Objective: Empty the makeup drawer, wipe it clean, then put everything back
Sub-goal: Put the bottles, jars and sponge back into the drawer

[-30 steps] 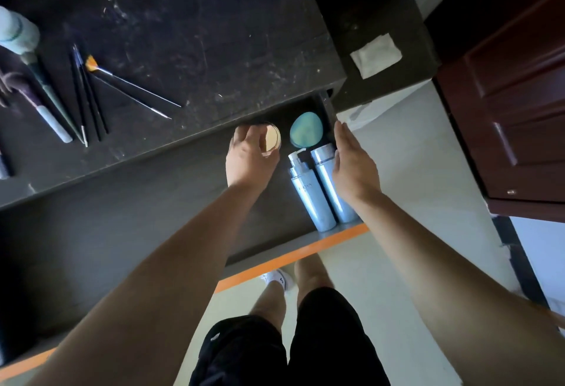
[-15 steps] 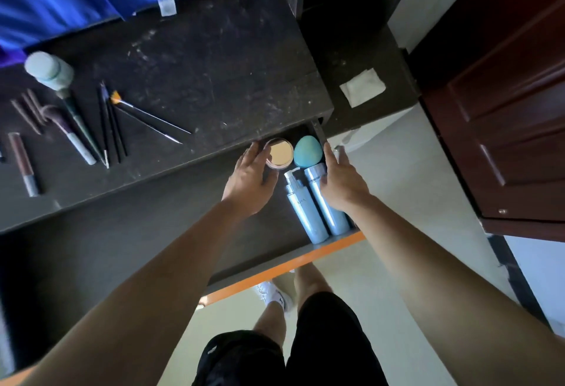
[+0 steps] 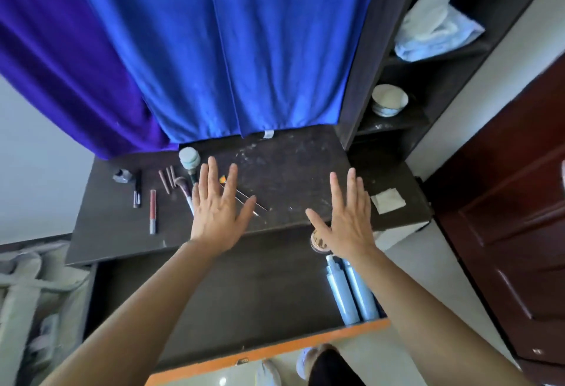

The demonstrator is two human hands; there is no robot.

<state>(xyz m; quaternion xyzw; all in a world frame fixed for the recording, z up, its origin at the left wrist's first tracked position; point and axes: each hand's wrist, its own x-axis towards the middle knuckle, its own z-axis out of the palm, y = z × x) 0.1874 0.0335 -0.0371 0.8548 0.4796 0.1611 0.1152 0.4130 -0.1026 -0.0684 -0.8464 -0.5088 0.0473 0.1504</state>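
Note:
The dark makeup drawer (image 3: 232, 294) stands pulled out, its front edge orange. Two light-blue bottles (image 3: 351, 290) lie side by side at its right end, with a round powder compact (image 3: 318, 242) just behind them, partly hidden by my right hand. My left hand (image 3: 218, 206) hovers with fingers spread above the brushes (image 3: 183, 185) on the dark tabletop (image 3: 290, 171). My right hand (image 3: 348, 217) is spread flat over the table's front edge. Both hands hold nothing. A lip gloss tube (image 3: 152, 211) and pencils (image 3: 166, 179) lie left on the table.
A folded white wipe (image 3: 387, 200) lies at the table's right end. A mint-capped jar (image 3: 189, 157) and a small dark bottle (image 3: 122, 176) stand by the blue curtain (image 3: 214, 49). Shelves at the right hold a bowl (image 3: 389, 99) and cloth (image 3: 434, 24). A brown door (image 3: 513, 232) is right.
My left hand let go of the compact, which now lies in the drawer. Both hands rose from the drawer and spread open above the tabletop. The view tilted up.

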